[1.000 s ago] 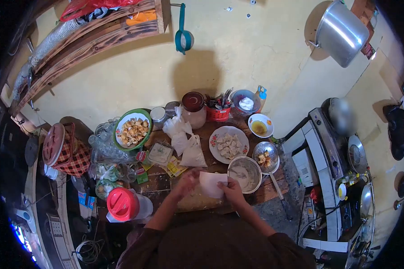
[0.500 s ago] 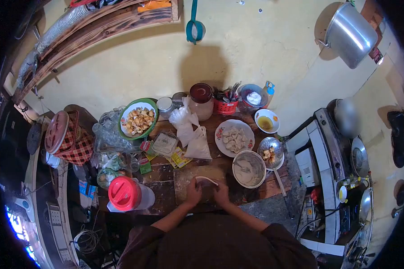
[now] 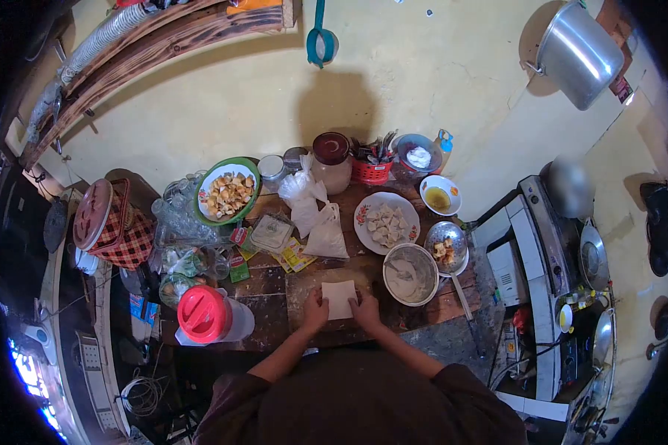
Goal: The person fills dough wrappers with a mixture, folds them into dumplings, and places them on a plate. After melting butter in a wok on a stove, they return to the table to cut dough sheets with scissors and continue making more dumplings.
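Observation:
A pale square sheet (image 3: 338, 299) is stretched between my two hands over a floured wooden board (image 3: 300, 285). My left hand (image 3: 315, 310) pinches its left edge, and my right hand (image 3: 365, 310) pinches its right edge. Beyond the right hand stands a bowl of whitish paste (image 3: 410, 275) with a utensil in it. A floral plate (image 3: 364, 237) behind that bowl holds pale folded pieces. A skimmer (image 3: 446, 243) with browned pieces rests on a bowl at the right.
On the left are a pitcher with a red lid (image 3: 205, 314), glasses (image 3: 182, 200) and a green-rimmed basin (image 3: 253, 200) of browned pieces. White bags (image 3: 326, 237) and a jar (image 3: 332, 163) stand at the back. A stove (image 3: 545, 230) is at the right.
The sheet, seen nearly edge-on before, now shows its flat face between my hands. My left hand has shifted slightly left, and the whole view has moved a little.

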Action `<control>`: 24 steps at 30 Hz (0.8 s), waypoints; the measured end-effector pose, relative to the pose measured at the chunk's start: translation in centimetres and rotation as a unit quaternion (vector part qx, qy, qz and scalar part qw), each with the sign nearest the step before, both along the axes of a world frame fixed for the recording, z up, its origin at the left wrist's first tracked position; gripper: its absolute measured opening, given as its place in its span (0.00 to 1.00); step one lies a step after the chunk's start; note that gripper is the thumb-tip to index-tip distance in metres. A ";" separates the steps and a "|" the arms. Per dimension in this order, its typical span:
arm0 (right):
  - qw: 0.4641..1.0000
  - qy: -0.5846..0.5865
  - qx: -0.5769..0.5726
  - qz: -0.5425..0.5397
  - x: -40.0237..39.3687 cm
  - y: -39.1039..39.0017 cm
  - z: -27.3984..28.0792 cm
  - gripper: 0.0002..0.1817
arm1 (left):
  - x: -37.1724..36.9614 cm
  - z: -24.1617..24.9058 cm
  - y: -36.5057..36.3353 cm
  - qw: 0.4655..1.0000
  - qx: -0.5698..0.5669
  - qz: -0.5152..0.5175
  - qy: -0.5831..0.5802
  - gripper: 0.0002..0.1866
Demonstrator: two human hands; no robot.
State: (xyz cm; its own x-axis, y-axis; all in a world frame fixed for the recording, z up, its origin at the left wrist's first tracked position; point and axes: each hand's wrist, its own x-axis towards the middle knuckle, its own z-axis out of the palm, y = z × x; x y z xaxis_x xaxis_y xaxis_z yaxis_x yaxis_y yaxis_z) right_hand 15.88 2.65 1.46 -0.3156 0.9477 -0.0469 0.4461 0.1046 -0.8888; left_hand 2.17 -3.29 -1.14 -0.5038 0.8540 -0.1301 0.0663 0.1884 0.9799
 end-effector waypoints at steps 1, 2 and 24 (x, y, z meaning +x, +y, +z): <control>1.000 -0.005 0.023 0.003 0.0 0.0 -0.4 0.21 | -0.1 -0.6 0.2 1.000 0.002 0.000 0.001 0.21; 0.999 -0.010 0.045 0.007 0.0 0.0 -0.7 0.24 | -0.3 -1.2 0.2 1.000 -0.014 0.001 0.015 0.23; 0.928 -0.304 0.069 -0.206 13.5 -1.3 2.0 0.22 | -2.3 -5.3 1.2 0.992 -0.102 -0.036 0.067 0.18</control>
State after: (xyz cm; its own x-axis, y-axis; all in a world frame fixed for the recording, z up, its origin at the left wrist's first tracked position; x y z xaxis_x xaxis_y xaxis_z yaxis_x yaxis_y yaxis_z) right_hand 29.39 1.33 3.43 0.1208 0.9921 0.0327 0.8875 -0.0932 -0.4512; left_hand -0.11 -2.11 -6.47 -0.4669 0.8512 -0.2398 0.2134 0.3716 0.9036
